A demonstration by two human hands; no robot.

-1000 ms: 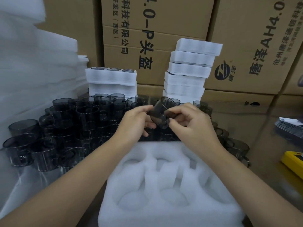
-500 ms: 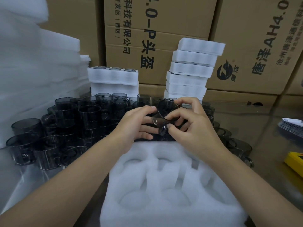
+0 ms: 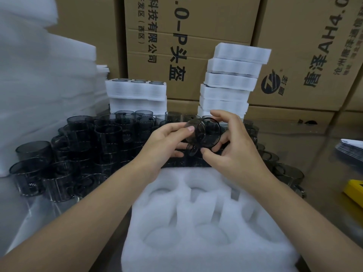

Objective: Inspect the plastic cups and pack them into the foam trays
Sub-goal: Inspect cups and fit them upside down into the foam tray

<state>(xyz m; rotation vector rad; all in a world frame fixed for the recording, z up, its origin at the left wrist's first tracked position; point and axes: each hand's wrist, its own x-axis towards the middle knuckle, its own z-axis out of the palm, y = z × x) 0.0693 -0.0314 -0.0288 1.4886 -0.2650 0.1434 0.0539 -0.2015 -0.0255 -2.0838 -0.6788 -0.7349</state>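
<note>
Dozens of loose cups (image 3: 78,146): smoky grey plastic cups with handles, stacked in a crowd across the left and middle of the frame. This is the stock not yet checked.
Left hand (image 3: 163,146): centre-left, reaching forward, thumb laid on top of the cup's wall near its base and fingers curled underneath, pinching that end.
Held cup (image 3: 204,134): centre of the frame, lying on its side in the air between the two hands, open mouth turned toward the camera, handle hanging down. It is above the far edge of the tray, not in any pocket.
Right hand (image 3: 235,152): just right of centre, forefinger arched over the rim, thumb tip at the handle below, remaining fingers curled behind the wall.
Step in hand: most likely inspection, since the mouth is presented to the eye.
Foam tray (image 3: 206,258): lower centre, white. The round pockets in view hold no cup.
Next move: if the cup passes, it wants turning upright and lowering into a pocket, probably with the handle lined up to a side slot.
Filled trays (image 3: 231,79): two white stacks at upper centre, against cardboard cartons (image 3: 196,26).
</note>
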